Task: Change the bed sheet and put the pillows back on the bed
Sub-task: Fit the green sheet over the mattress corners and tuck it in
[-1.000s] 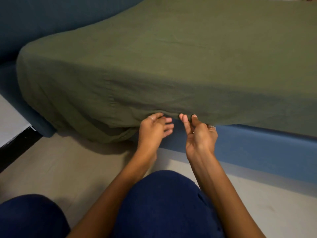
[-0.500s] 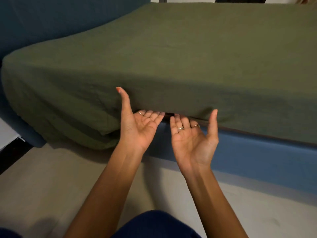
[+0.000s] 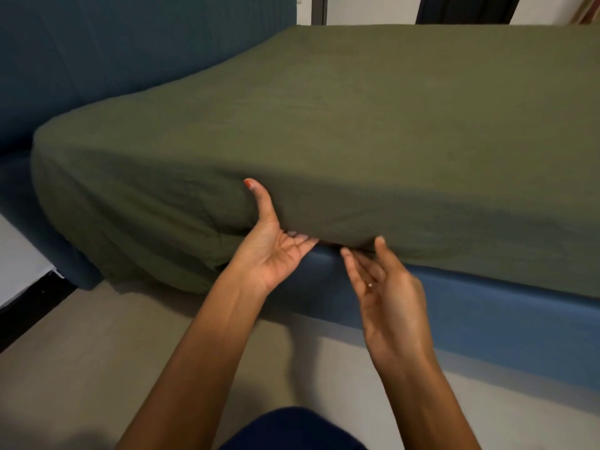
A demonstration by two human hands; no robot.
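An olive green sheet (image 3: 357,141) covers the mattress and hangs down its near side, bunched loosely at the left corner (image 3: 168,254). My left hand (image 3: 272,251) lies palm up at the mattress's lower edge. Its straight fingers reach under the edge and its thumb presses upright against the sheet's side. Just to the right, my right hand (image 3: 386,293) is held with the palm turned left and the fingers relaxed. Its fingertips are at the sheet's bottom hem and hold nothing. No pillow is in view.
The blue bed frame (image 3: 487,313) runs under the mattress to the right. A dark blue padded headboard (image 3: 113,50) rises at the back left. Beige floor (image 3: 97,352) lies in front of the bed, and my knee in dark blue cloth (image 3: 292,430) shows at the bottom.
A second ago both hands pinched the sheet's hem. They opened palm up, and now the left fingers are under the mattress edge while the right hand has turned sideways and drawn back slightly.
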